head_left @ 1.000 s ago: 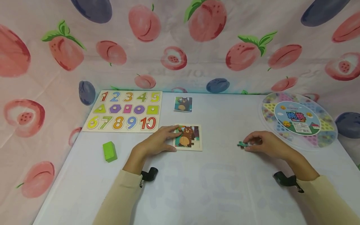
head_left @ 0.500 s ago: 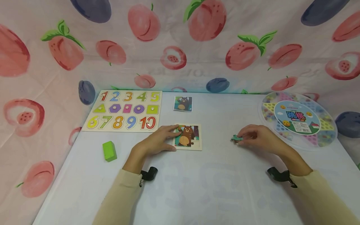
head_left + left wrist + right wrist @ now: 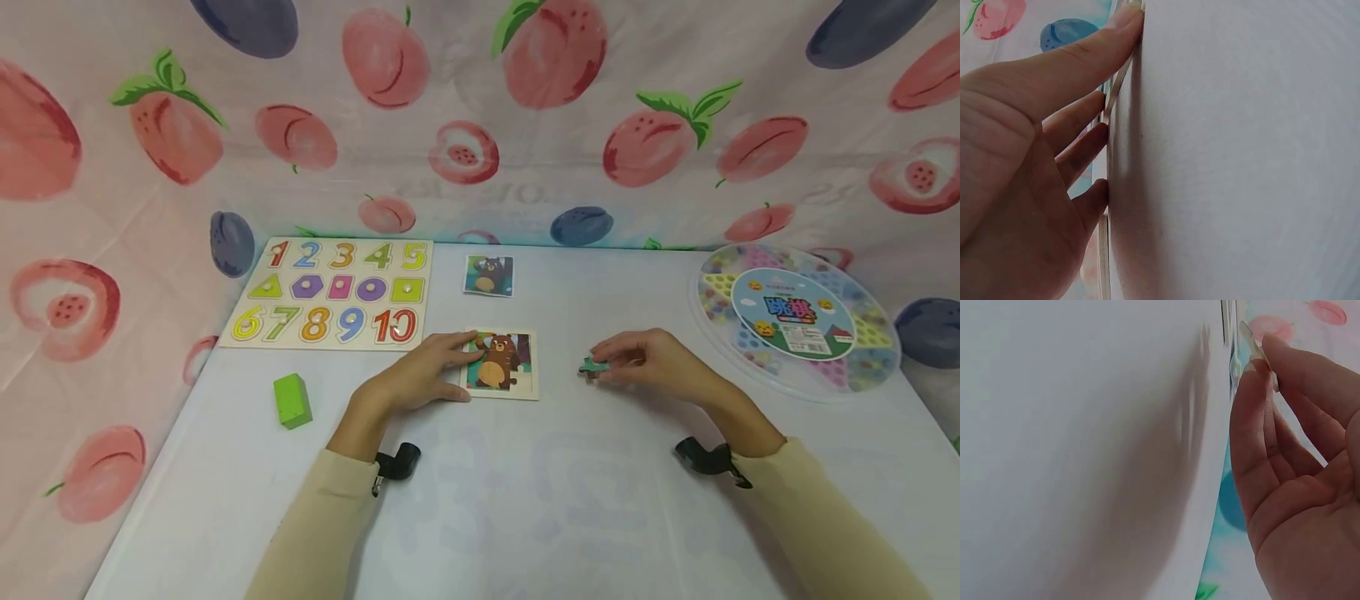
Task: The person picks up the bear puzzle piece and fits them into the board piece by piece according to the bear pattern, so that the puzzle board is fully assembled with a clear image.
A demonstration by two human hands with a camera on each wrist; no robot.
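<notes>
In the head view, a small wooden-framed jigsaw puzzle [image 3: 498,365] with a brown bear lies on the white table, a gap at its lower right corner. My left hand [image 3: 420,375] rests at its left side, fingers extended onto the frame and thumb along the lower left corner. To the right of the puzzle, my right hand [image 3: 663,364] pinches a green and brown jigsaw piece [image 3: 592,368] between thumb and fingertips. The right wrist view shows this piece [image 3: 1260,353] nearly edge-on, raised off the table. The left fingertips on the frame are partly hidden in the left wrist view.
A number-and-shape peg board [image 3: 330,296] lies at back left, with a green block [image 3: 292,402] in front of it. Behind the puzzle is a small bear picture card [image 3: 489,276]. A round Chinese checkers box [image 3: 795,321] sits at back right. Fruit-print cloth [image 3: 525,158] hangs behind.
My right hand has moved left across the table with the jigsaw piece, closer to the puzzle. The left hand and the puzzle have stayed in place.
</notes>
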